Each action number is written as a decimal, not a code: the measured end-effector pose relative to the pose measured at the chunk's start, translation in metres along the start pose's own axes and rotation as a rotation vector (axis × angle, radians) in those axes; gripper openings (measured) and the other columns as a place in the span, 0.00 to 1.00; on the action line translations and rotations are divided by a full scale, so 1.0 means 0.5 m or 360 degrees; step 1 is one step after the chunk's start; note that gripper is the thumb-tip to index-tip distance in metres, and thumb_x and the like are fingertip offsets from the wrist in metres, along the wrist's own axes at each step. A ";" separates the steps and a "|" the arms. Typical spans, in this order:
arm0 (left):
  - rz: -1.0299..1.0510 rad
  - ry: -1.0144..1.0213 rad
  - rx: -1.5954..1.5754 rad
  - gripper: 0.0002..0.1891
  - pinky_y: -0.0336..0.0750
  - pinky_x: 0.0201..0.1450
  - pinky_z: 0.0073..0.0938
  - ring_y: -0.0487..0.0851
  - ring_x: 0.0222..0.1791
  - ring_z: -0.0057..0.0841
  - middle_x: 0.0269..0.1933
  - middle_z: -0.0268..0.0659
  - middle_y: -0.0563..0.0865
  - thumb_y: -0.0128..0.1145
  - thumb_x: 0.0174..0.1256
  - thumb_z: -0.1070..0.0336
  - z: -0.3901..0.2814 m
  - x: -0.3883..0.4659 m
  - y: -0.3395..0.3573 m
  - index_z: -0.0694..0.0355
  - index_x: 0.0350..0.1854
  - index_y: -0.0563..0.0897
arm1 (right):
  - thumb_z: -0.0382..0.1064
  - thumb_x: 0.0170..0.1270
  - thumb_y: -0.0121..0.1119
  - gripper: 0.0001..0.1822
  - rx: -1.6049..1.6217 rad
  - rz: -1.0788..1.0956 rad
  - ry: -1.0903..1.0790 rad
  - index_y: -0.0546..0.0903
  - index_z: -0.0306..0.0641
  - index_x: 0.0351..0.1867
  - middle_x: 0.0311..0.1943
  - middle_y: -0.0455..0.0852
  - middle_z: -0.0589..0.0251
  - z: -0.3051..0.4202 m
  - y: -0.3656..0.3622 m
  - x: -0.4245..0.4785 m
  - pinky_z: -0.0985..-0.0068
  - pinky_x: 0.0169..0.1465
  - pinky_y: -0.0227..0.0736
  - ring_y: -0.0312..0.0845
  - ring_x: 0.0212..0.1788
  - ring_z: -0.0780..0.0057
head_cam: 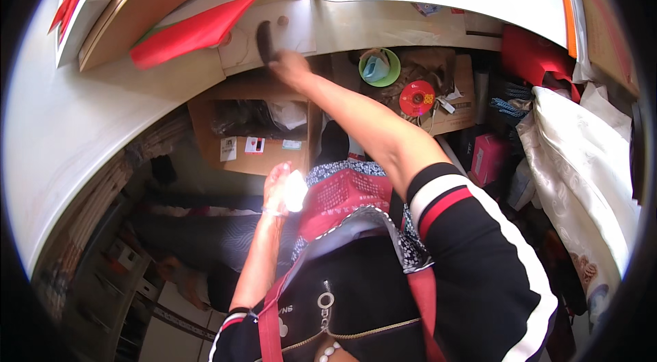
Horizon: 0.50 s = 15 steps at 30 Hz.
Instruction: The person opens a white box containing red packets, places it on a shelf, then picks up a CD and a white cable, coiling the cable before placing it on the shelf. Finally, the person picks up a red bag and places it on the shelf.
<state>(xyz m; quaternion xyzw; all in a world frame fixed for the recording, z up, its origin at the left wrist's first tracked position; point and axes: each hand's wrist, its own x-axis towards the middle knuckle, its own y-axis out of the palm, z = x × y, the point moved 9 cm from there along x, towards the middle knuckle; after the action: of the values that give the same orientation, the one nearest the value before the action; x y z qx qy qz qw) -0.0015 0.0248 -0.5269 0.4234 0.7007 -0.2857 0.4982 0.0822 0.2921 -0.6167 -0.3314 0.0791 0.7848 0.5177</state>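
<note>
My right hand (291,68) is stretched forward over the edge of a white surface (277,54). It grips a dark, slightly curved, elongated object (264,43) that is blurred; its kind is unclear. Lower down, my left hand (275,190), with a bracelet at the wrist, holds a small white thing (295,191) so overexposed that I cannot tell whether it is paper or cloth. A red apron (344,192) with printed writing covers my front. Below and between the hands stands an open cardboard box (251,156) containing plastic wrapping.
A green bin (392,72) and a red disc (417,98) are near a cardboard box (464,100) ahead on the right. Glossy white fabric (575,156) hangs at right, past a pink box (485,159). A red, white and green sheet or bag (205,28) overhangs the white surface.
</note>
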 end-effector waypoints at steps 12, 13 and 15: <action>0.0249 0.0036 0.0223 0.11 0.75 0.26 0.19 0.79 0.25 0.17 0.29 0.30 0.80 0.54 0.66 0.63 0.004 0.071 0.103 0.61 0.47 0.77 | 0.35 0.57 0.54 0.19 -0.0128 -0.0877 -0.0030 0.75 0.36 0.51 0.46 0.78 0.52 -0.288 -0.236 -0.346 0.68 0.55 0.67 0.73 0.50 0.57; 0.0218 0.0069 0.0304 0.11 0.75 0.26 0.19 0.79 0.25 0.17 0.29 0.30 0.80 0.54 0.66 0.63 0.002 0.080 0.105 0.61 0.47 0.77 | 0.36 0.56 0.55 0.22 -0.0381 -0.1050 0.0090 0.72 0.34 0.54 0.49 0.74 0.49 -0.373 -0.278 -0.394 0.67 0.55 0.67 0.71 0.52 0.55; 0.0173 0.0152 0.0472 0.10 0.75 0.27 0.19 0.79 0.25 0.17 0.29 0.30 0.81 0.54 0.66 0.64 -0.004 0.114 0.115 0.61 0.46 0.77 | 0.36 0.56 0.56 0.25 -0.0590 -0.1235 0.0289 0.69 0.33 0.56 0.51 0.71 0.47 -0.465 -0.352 -0.458 0.67 0.55 0.67 0.69 0.53 0.54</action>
<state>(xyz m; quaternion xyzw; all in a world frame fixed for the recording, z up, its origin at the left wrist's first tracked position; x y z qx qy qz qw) 0.0398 0.0715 -0.5784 0.5426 0.6498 -0.3382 0.4111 0.3923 0.0891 -0.6187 -0.4915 -0.1483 0.5009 0.6968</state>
